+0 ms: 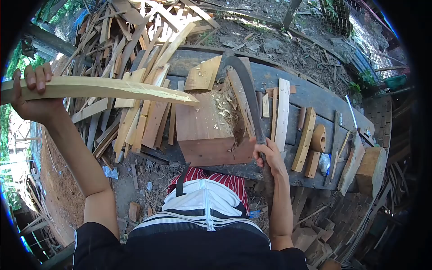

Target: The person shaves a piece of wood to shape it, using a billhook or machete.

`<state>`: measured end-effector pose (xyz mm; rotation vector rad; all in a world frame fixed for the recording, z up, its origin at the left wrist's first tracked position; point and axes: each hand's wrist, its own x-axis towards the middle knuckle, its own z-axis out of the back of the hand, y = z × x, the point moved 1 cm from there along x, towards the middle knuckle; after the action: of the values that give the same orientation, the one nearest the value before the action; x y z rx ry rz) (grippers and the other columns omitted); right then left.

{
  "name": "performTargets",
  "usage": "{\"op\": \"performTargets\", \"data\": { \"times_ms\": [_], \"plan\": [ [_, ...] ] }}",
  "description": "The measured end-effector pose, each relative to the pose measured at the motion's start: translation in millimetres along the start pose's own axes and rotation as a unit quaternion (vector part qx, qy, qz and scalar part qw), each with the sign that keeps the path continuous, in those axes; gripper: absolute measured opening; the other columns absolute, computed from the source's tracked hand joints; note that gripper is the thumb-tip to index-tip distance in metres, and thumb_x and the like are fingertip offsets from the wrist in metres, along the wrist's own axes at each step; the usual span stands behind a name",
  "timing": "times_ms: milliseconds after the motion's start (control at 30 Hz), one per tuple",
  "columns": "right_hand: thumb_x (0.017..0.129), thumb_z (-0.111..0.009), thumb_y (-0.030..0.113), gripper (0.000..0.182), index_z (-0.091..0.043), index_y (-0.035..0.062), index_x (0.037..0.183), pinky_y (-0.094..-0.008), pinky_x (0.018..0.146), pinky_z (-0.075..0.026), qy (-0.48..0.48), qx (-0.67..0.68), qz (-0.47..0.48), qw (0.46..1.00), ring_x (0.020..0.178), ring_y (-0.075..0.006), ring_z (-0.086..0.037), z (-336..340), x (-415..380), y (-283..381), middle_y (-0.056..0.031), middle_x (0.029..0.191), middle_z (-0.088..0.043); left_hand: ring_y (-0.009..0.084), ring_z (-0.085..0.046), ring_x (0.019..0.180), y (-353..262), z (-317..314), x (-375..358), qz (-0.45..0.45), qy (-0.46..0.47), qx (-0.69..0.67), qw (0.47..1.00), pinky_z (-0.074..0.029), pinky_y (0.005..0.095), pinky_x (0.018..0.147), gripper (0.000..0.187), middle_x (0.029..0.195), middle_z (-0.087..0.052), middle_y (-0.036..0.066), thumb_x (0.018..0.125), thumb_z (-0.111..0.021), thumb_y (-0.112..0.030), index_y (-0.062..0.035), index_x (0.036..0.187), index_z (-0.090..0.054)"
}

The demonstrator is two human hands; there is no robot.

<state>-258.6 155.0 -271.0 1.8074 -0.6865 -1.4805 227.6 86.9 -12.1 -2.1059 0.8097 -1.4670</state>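
Note:
My left hand (39,108), raised at the far left, is closed around a long pale strip of wood (112,87). The strip's narrow, rough-cut end reaches over a big squared wooden block (202,123) in front of my body. In my right hand (270,155) is the handle of a machete (247,87) with a dark blade that hooks at the far end. The blade points away from me along the block's right side, apart from the strip. Wood chips (225,110) lie on the block, beside a gouged hollow.
The block stands on a dark workbench (270,74). Left of it lies a large heap of wood offcuts (130,58). To the right are a drilled wooden bar (304,139), a pale slat (282,112), a plastic bag (324,163), hand tools and a thick wood chunk (371,168).

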Motion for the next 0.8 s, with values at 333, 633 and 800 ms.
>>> {"op": "performTargets", "data": {
  "times_ms": [333, 633, 800],
  "plan": [
    [0.097, -0.052, 0.035, 0.040, -0.053, 0.0023, 0.119, -0.0302, 0.048, -0.042, 0.014, -0.165, 0.122, 0.979, 0.050, -0.0150, -0.055, -48.6, 18.5, -4.8, -0.0073, 0.061, -0.055, 0.0141, -0.047, 0.050, 29.8, -66.6, -3.6, 0.012, 0.005, 0.017, 1.000, -0.041, 0.0339, 0.065, 0.014, 0.064, -0.051, 0.003, 0.090, -0.052, -0.019, -0.0101, 0.080, -0.052],
    [0.098, -0.049, 0.034, 0.040, -0.048, 0.0048, 0.125, -0.0387, 0.061, -0.045, -0.015, -0.225, 0.203, 0.953, 0.060, -0.0288, -0.059, -86.2, 28.9, 33.9, -0.0170, 0.066, -0.056, 0.0138, -0.048, 0.056, 56.1, -103.7, 9.0, -0.022, 0.020, 0.064, 0.998, -0.041, 0.0337, 0.065, 0.005, 0.066, -0.049, 0.003, 0.091, -0.055, -0.012, -0.0116, 0.087, -0.051],
    [0.096, -0.053, 0.018, 0.045, -0.040, 0.0090, 0.139, -0.0351, 0.058, -0.046, -0.013, -0.174, 0.448, 0.877, 0.059, -0.0280, -0.060, -96.1, -19.9, 113.0, -0.0148, 0.071, -0.057, 0.0139, -0.049, 0.057, 54.7, -83.4, 23.5, 0.033, 0.038, 0.036, 0.998, -0.042, 0.0335, 0.066, 0.005, 0.066, -0.049, 0.004, 0.090, -0.055, -0.011, -0.0108, 0.086, -0.052]
  ]
}}
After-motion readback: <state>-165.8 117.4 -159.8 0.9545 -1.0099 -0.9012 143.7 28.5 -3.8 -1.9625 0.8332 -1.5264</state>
